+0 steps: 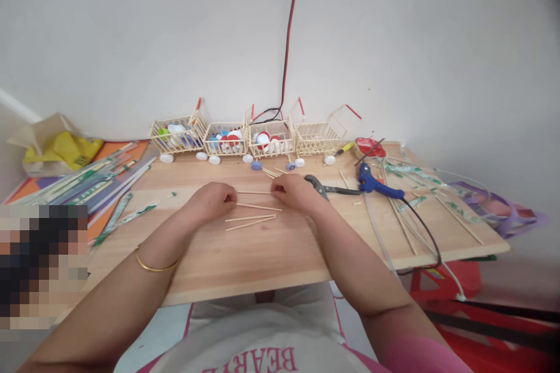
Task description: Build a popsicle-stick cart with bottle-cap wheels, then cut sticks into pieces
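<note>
A thin wooden stick (254, 192) spans the gap between my two hands just over the wooden table (210, 274). My left hand (213, 201) pinches its left end, fingers closed. At the other end, my right hand (292, 189) has its fingertips closed on the same stick. Right below lies another wooden stick (260, 207), its left tip close to my left fingers. Nearer to me, a pair of loose sticks (250, 218) almost meet at their right ends. Black-handled cutters (343, 190) lie to the right of my right hand, partly hidden by it.
Several small stick-built carts (177, 134) with bottle-cap wheels line the wall, some holding caps. On the right are a blue glue gun (378, 183) with its cable, a red bowl (371, 147) and scattered wrappers. Packaged sticks (100, 186) and a yellow bag (65, 151) lie left. A pixelated area covers the lower left.
</note>
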`<state>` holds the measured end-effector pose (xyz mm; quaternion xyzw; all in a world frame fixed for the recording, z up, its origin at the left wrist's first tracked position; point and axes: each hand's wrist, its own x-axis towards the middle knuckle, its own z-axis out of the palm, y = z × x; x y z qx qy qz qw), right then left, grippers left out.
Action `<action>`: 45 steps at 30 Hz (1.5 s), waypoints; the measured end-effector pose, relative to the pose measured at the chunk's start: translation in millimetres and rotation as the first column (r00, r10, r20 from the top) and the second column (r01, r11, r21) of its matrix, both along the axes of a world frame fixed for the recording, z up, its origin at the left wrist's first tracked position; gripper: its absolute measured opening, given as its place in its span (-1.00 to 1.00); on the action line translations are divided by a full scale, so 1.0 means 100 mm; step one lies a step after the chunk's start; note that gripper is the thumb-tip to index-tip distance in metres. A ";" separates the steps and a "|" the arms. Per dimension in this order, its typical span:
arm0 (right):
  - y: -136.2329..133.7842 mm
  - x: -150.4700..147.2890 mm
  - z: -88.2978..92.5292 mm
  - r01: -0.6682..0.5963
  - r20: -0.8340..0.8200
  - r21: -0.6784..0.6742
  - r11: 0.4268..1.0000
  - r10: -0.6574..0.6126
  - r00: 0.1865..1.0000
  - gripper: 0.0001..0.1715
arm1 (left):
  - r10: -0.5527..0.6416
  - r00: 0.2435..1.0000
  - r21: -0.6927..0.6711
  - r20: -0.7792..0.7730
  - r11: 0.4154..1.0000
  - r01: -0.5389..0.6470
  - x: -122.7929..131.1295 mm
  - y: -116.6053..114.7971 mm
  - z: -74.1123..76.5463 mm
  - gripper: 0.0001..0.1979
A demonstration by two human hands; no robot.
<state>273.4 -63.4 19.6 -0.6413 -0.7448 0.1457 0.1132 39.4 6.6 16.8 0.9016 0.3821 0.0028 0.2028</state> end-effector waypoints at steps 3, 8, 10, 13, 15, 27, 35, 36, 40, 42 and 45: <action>-0.01 0.00 0.02 0.011 -0.004 -0.003 1.000 -0.011 1.000 -0.84 | 0.003 1.000 0.007 0.012 1.000 -0.004 0.00 0.00 0.00 -0.83; -0.01 0.01 0.02 0.013 -0.001 -0.008 1.000 -0.013 1.000 -0.84 | -0.013 1.000 0.019 0.025 1.000 0.013 -0.01 0.00 -0.02 -0.82; 0.00 0.01 0.01 0.007 0.006 -0.006 1.000 -0.007 1.000 -0.83 | -0.016 1.000 0.027 0.024 1.000 0.016 -0.02 0.01 -0.03 -0.81; 0.00 0.01 0.00 0.008 0.011 -0.003 1.000 -0.008 1.000 -0.83 | -0.019 1.000 0.035 0.022 0.999 0.018 -0.02 0.02 -0.05 -0.79; 0.00 0.01 0.00 0.009 0.006 -0.006 1.000 -0.009 1.000 -0.83 | -0.022 1.000 0.036 0.020 0.999 0.021 -0.01 0.01 -0.05 -0.79; 0.00 0.11 0.04 0.050 -0.072 0.021 0.999 -0.049 0.996 -0.82 | 0.003 1.000 -0.005 -0.002 1.000 -0.003 0.01 -0.02 0.02 -0.81; -0.03 0.09 0.05 0.030 -0.009 -0.042 0.999 -0.031 0.999 -0.81 | -0.002 1.000 -0.010 0.020 1.000 0.002 -0.01 -0.01 0.02 -0.80; -0.02 0.09 0.05 0.036 0.001 -0.049 0.998 -0.036 0.999 -0.81 | -0.005 1.000 -0.010 0.019 1.000 0.005 -0.01 -0.01 0.02 -0.80; -0.01 0.08 0.02 0.041 0.017 -0.057 0.998 -0.040 0.999 -0.82 | -0.008 1.000 -0.010 0.012 1.000 0.008 0.01 -0.02 0.03 -0.80; 0.00 0.07 0.00 0.039 0.021 -0.047 0.998 -0.038 0.999 -0.82 | -0.001 1.000 -0.008 0.007 1.000 0.001 0.01 -0.02 0.04 -0.80; 0.00 0.07 -0.01 0.040 0.026 -0.043 0.998 -0.039 0.999 -0.82 | 0.001 1.000 -0.005 0.007 1.000 -0.001 0.02 -0.03 0.05 -0.81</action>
